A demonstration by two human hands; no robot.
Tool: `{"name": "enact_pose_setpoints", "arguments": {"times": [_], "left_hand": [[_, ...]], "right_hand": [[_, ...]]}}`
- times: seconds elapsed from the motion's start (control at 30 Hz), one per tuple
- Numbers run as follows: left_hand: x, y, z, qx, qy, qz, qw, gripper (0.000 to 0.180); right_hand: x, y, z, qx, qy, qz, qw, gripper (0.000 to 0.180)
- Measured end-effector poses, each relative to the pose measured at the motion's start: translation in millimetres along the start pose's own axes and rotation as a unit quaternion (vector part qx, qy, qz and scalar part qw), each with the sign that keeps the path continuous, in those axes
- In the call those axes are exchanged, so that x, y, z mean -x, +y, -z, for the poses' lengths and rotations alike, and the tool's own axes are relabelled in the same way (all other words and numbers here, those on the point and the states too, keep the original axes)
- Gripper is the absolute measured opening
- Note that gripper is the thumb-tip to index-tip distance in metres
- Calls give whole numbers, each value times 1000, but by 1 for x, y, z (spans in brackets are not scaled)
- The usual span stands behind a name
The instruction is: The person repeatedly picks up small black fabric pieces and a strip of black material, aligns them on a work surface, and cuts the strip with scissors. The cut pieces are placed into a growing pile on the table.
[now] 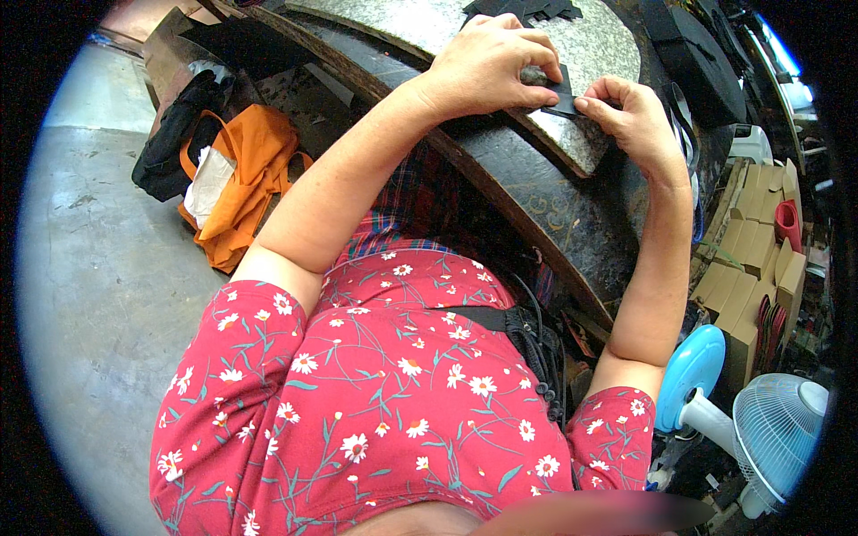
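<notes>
Work in hand: one small dark piece (565, 93), between my two hands, over the near right part of the speckled board (612, 54). My left hand (492, 67) pinches it between thumb and fingers, the other fingers curled; my right hand (639, 116) pinches at its right edge, thumb against forefinger, the rest folded in. Exact contact under the right fingertips is too small to tell.

Progress: I judge this one piece mid-handling, not set down. A heap of similar dark pieces (545, 7) lies at the far end of the board, cut off by the top of the view. Can't tell whether those are finished or waiting, so no count of done versus left. I see no tool in either hand.

Materials: the piece looks thin, flat, matte, straight-edged; sheet or fabric, can't tell. Heap pieces look likewise flat and angular, overlapping loosely. Board is pale grey, mottled, with a curved far right outline and a brownish, worn edge. Under it, a dark table (545, 196), smooth, scuffed, somewhat glossy, edged by a rough wooden strip (505, 201). Right of the board, a bulky black roll (702, 67), dull-surfaced. Further right, tan cardboard boxes (746, 237), crisp folds, and a fan (778, 429) with a blue wire cage. On the left, a slouching orange bag (268, 143), soft and creased.
</notes>
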State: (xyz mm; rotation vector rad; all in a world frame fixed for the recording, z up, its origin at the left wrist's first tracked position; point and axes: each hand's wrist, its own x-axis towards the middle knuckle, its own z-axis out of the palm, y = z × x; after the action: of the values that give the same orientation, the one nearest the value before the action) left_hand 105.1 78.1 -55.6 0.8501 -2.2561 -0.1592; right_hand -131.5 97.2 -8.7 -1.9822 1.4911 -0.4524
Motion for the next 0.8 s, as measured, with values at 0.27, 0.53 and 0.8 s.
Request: {"name": "enact_pose_setpoints", "arguments": {"times": [0.27, 0.53, 0.8], "left_hand": [[0, -1, -2, -11, -1, -1, 1000, 29], [-1, 0, -2, -12, 2, -27, 1000, 30], [2, 10, 7, 24, -9, -139, 990, 18]], "right_hand": [[5, -15, -4, 155, 41, 30, 987, 29], [38, -25, 15, 312, 262, 149, 901, 32], [138, 31, 63, 263, 177, -174, 932, 25]]}}
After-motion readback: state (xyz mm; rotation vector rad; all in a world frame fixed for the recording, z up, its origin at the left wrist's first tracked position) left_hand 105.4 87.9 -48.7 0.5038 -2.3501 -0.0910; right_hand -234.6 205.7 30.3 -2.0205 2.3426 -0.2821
